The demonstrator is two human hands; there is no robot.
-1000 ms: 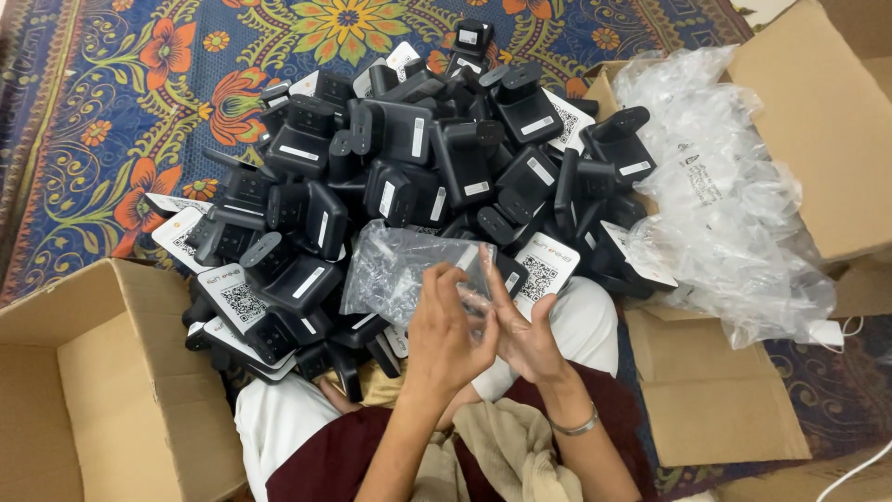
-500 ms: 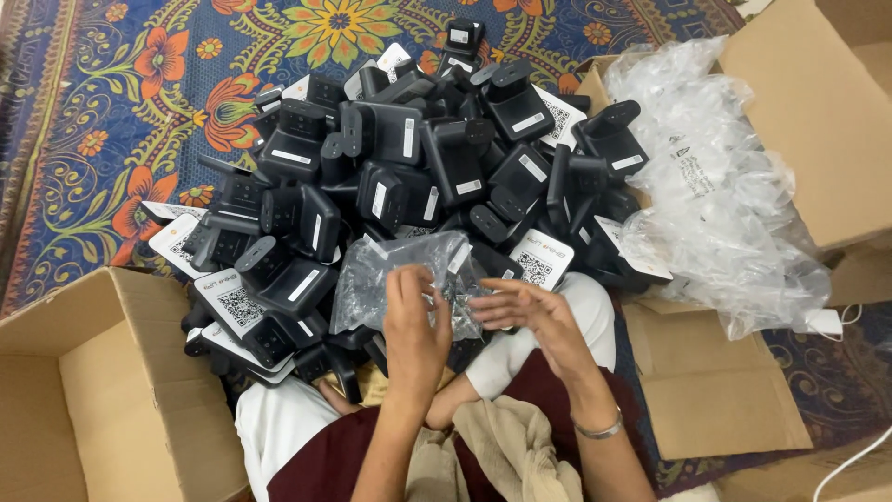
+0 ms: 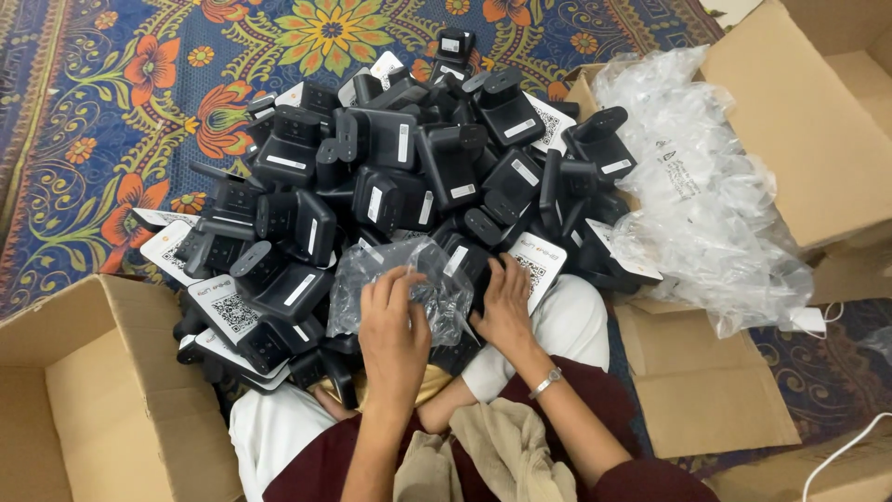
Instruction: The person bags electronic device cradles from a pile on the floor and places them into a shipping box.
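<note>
Head view shows your left hand [image 3: 395, 321] pressed flat on a crinkled clear plastic bag [image 3: 400, 279], fingers curled over its top and gripping it, while your right hand [image 3: 506, 302] rests just beside it, fingers spread loosely against a black device [image 3: 469, 265] at the bag's right edge, clutching nothing that you can see. That bag lies at the near edge of the heap of black devices [image 3: 409, 177] and printed cards, right above your lap, with an open cardboard box [image 3: 102, 400] at your left and a mound of empty clear bags [image 3: 697, 186] spilling from another cardboard box [image 3: 799, 121] at your right, all on the patterned floral rug [image 3: 121, 112].
</note>
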